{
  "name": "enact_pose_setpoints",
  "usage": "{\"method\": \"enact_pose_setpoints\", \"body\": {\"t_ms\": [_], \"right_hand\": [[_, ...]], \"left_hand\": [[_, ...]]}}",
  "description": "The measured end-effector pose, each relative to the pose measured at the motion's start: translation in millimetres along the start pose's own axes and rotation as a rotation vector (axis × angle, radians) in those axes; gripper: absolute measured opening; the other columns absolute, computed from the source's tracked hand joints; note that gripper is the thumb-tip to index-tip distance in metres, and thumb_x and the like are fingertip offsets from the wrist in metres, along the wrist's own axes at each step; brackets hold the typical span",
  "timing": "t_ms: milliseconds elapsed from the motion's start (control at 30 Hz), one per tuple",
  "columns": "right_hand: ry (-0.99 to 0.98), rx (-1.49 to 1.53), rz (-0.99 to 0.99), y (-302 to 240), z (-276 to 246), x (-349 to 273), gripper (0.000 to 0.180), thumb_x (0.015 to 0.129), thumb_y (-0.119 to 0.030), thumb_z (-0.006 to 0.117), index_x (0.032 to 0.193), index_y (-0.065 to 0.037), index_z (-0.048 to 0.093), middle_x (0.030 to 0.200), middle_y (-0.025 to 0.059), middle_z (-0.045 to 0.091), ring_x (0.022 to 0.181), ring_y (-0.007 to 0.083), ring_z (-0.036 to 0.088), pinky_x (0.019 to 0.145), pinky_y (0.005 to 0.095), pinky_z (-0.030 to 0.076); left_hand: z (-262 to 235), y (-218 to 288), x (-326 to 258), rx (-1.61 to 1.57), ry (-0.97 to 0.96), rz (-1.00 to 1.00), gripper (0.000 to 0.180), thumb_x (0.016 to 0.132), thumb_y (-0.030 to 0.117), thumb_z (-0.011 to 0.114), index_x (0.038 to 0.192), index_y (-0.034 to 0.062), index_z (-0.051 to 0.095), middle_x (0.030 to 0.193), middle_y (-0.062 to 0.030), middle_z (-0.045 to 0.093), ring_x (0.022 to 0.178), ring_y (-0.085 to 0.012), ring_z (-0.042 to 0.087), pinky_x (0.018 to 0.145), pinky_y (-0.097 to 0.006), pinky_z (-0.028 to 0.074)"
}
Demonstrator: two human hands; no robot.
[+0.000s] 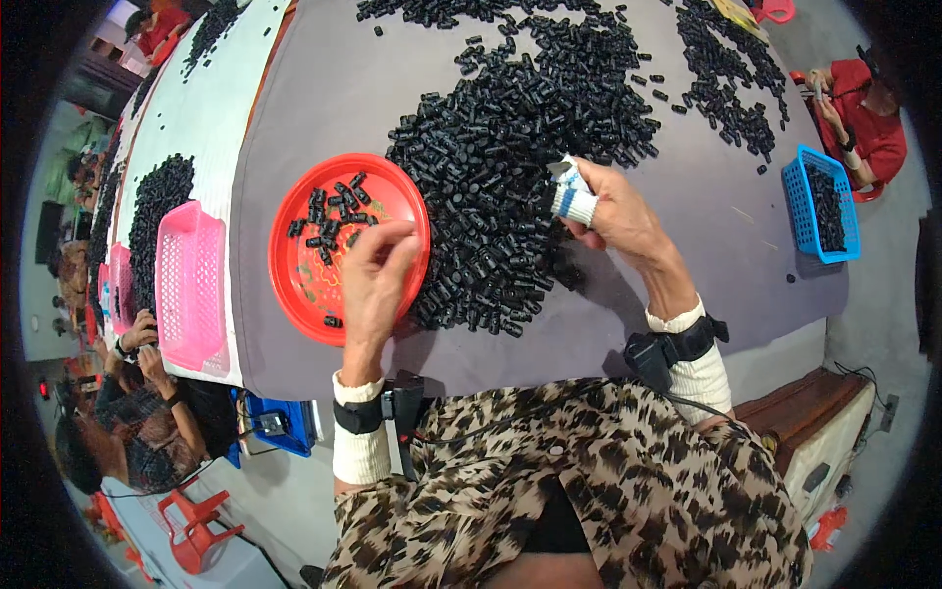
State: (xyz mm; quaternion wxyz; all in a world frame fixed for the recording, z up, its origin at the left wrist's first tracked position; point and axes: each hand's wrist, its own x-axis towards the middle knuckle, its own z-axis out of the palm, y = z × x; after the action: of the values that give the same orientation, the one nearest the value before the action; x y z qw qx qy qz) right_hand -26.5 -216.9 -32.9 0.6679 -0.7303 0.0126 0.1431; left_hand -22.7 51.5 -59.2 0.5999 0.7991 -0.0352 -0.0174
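Many black pieces (530, 118); left hand (376, 280) over red plate (284, 265), right hand (630, 218) rightward, fingers' (391, 234) grasps unclear; likely sorting, pinch needed next.

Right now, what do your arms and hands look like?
Both arms have cream ribbed sleeves and black straps with boxes. A thin cable shows too. White, blue-striped knit seems to cover part of the right hand; the left hand is bare.

a grey-covered table (329, 88) is seen mid-frame. small black parts (520, 123) are heaped at upper centre, with more strewn at upper right; a round red tray (279, 245) is set left of centre, and a blue basket (794, 208) is placed at right.
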Motion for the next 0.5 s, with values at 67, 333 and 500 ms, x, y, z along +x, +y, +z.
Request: {"method": "enact_pose_setpoints", "body": {"t_ms": [67, 333, 500], "right_hand": [[0.014, -0.047, -0.031, 6, -5, -1, 0.007, 0.081, -0.005, 0.043, 0.078, -0.006, 0.050, 0.056, -0.0014, 0.047, 0.044, 0.0053, 0.042, 0.039, 0.0216, 0.032], [0.105, -0.050, 0.077, 24, -19, -14, 0.005, 0.080, -0.006, 0.048, 0.076, -0.005, 0.051, 0.055, -0.0017, 0.046, 0.043, 0.0056, 0.042, 0.038, 0.0216, 0.031], [0.119, 0.039, 0.108, 30, -17, -14, 0.006, 0.081, -0.009, 0.048, 0.077, -0.007, 0.052, 0.056, -0.0024, 0.046, 0.043, 0.0042, 0.041, 0.037, 0.0203, 0.030]], "left_hand": [[23, -15, 1, 0.096, -0.058, 0.093, 0.016, 0.078, 0.010, 0.065, 0.091, 0.0015, 0.063, 0.078, -0.0045, 0.061, 0.064, -0.0100, 0.054, 0.058, -0.024, 0.044], [83, 8, 31, 0.389, -0.148, 0.333, 0.019, 0.075, 0.007, 0.064, 0.093, 0.0024, 0.062, 0.076, -0.0090, 0.055, 0.066, -0.0190, 0.055, 0.062, -0.029, 0.045], [112, -4, 45, 0.736, -0.202, 0.632, 0.021, 0.067, 0.003, 0.061, 0.088, 0.0062, 0.060, 0.082, -0.0115, 0.049, 0.079, -0.0295, 0.051, 0.067, -0.039, 0.044]]}}
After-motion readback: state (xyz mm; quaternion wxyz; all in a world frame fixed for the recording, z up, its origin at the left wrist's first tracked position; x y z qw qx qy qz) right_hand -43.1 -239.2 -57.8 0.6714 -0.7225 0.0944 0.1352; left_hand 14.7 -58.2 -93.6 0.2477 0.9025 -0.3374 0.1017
